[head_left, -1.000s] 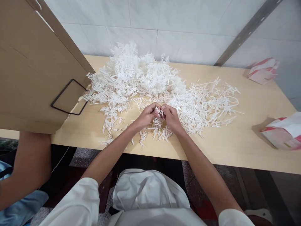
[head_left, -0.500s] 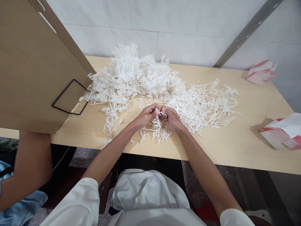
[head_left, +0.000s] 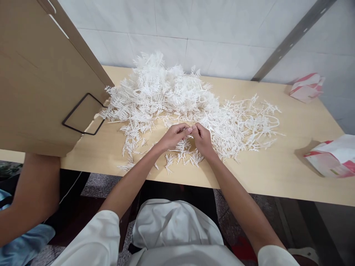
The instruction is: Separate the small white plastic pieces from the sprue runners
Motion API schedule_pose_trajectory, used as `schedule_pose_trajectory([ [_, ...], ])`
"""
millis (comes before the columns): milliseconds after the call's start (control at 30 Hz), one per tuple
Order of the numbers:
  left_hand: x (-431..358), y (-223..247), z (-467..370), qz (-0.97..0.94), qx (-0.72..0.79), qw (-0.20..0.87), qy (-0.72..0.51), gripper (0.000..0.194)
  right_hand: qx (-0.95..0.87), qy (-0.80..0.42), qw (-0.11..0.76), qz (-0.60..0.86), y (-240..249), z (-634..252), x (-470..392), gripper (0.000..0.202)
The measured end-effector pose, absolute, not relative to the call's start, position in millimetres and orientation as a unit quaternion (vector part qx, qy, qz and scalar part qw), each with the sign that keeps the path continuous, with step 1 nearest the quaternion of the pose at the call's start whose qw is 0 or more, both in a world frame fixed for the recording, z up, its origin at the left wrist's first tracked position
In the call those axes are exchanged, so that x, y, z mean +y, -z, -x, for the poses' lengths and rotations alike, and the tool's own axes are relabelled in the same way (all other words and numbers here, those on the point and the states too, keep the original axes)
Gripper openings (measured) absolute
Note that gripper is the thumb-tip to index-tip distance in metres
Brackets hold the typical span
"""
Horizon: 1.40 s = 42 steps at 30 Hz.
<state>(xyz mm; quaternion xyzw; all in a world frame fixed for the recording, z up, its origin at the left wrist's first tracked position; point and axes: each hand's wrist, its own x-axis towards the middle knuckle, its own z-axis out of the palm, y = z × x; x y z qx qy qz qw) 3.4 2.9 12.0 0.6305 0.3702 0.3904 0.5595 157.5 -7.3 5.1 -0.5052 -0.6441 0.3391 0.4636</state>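
Above the table's front half, my left hand (head_left: 176, 135) and my right hand (head_left: 202, 138) meet fingertip to fingertip. Both are closed in a pinch on a thin white branched plastic sprig (head_left: 190, 136), mostly hidden by the fingers. Right below them, small loose white sprigs (head_left: 183, 147) lie on the table. Behind my hands rises a large heap of white feathery plastic sprigs (head_left: 166, 88). It spreads to the right into longer, stringier white strands (head_left: 257, 120).
A cardboard box or panel (head_left: 41, 81) with a black wire frame (head_left: 84, 114) stands at the left. Beside it is another person's arm (head_left: 39, 188). Two red-and-white crumpled packets (head_left: 307, 87) rest on the right of the wooden table (head_left: 266, 170). A tiled wall (head_left: 222, 55) closes the back.
My hands have turned and drawn closer together, fingertips now touching. The white sprig that hung plainly between them is now mostly covered by my fingers.
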Motion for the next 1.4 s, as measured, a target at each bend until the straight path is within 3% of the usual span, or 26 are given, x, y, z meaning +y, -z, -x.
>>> schedule_pose_trajectory([
  [100, 4, -12, 0, -0.642, 0.361, 0.557, -0.385, 0.041, -0.640, -0.355, 0.454, 0.509, -5, -159, -7, 0.036],
  [300, 1, -15, 3, -0.600, 0.290, 0.626, -0.406, 0.042, -0.554, -0.579, 0.453, 0.392, -6, -163, -4, 0.041],
  [433, 1, -11, 0, -0.583, 0.291, 0.637, -0.413, 0.041, -0.479, -0.633, 0.464, 0.394, -6, -160, -2, 0.039],
  [633, 5, -1, -7, -0.557, 0.304, 0.639, -0.436, 0.043, -0.389, -0.579, 0.575, 0.427, -7, -164, 7, 0.027],
  [833, 6, -3, -8, -0.560, 0.361, 0.594, -0.451, 0.039, -0.409, -0.549, 0.581, 0.440, -13, -171, 6, 0.010],
  [1067, 3, -5, -6, -0.647, 0.403, 0.459, -0.457, 0.030, -0.634, -0.362, 0.477, 0.489, -10, -167, 2, 0.023],
  [1233, 4, 0, -6, -0.675, 0.400, 0.421, -0.455, 0.030, -0.687, -0.350, 0.416, 0.482, -7, -167, 3, 0.022],
  [1400, 4, 0, -4, -0.714, 0.403, 0.402, -0.407, 0.010, -0.706, -0.322, 0.364, 0.515, -5, -169, 2, 0.016],
])
